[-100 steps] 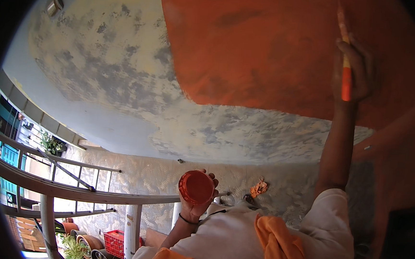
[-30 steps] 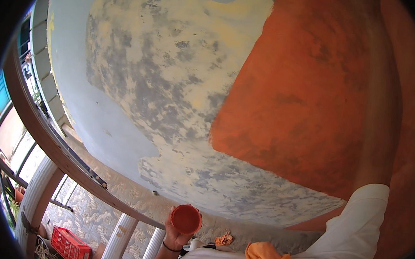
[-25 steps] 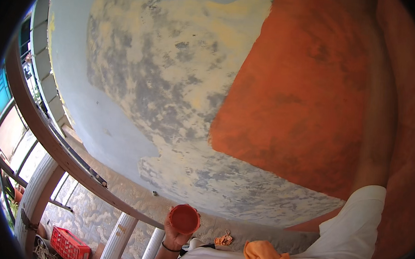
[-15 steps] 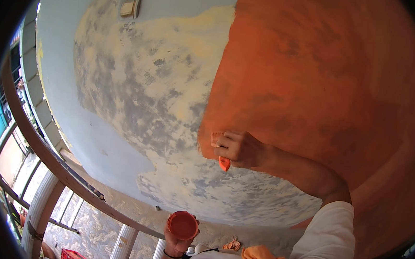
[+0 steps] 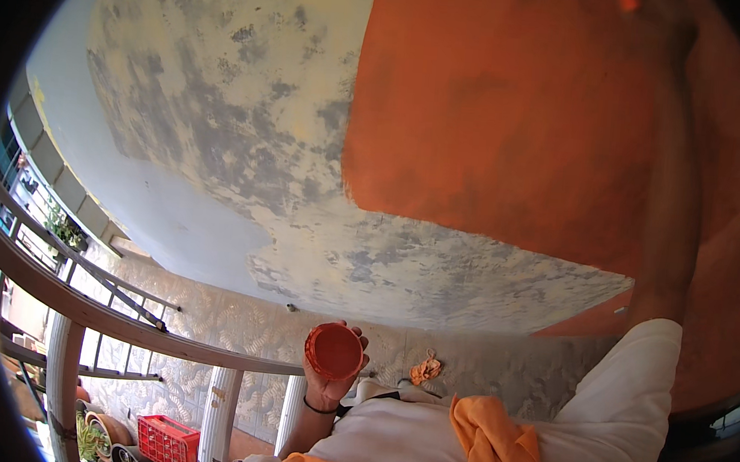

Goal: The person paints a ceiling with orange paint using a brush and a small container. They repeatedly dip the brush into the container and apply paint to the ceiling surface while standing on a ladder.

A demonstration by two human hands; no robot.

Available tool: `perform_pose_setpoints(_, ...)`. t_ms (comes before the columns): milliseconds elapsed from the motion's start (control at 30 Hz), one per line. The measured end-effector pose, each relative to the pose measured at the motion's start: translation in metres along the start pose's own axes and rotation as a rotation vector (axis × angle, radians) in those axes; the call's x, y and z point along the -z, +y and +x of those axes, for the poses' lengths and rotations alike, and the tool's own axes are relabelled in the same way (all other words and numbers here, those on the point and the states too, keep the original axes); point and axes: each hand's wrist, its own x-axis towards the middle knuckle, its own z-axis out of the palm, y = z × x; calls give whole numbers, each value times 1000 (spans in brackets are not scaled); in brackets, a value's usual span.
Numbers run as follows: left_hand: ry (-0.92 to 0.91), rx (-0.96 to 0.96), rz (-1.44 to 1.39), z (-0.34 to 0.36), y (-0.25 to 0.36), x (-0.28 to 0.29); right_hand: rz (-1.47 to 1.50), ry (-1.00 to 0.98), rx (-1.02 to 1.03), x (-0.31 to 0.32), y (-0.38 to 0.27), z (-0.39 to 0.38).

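My left hand is closed around a round red tub of orange-red paint, held upright low in the view, its fingers wrapped round the side. High at the upper right, my right hand is stretched up against the painted wall. It is dim and partly blurred, and the orange handle of the paintbrush shows beside it at the top edge; the bristles are out of sight. Orange paint covers the right part of the wall. Left of and below it lies a patchy cream-and-grey wall area.
A curved railing with white balusters runs along the lower left, and a ladder lies beyond it. Below are a red crate and flowerpots. An orange cloth hangs on my clothing; a crumpled orange piece lies on the floor.
My right hand has left the lower left edge of the orange area and swung far up and right with the paintbrush. The view has shifted; my left hand still holds the tub.
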Motion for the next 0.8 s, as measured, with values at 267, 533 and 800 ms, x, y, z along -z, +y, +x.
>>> perform_pose_setpoints(267, 51, 58, 7, 1, -5, -5, 684, -402, -26, 35, -358, -246)
perform_pose_setpoints(533, 219, 75, 12, -9, -3, -1, 1182, -197, -731, 46, -448, -268)
perform_pose_setpoints(800, 197, 180, 0, 25, -56, -16, 838, -26, -1043, 92, -327, -385)
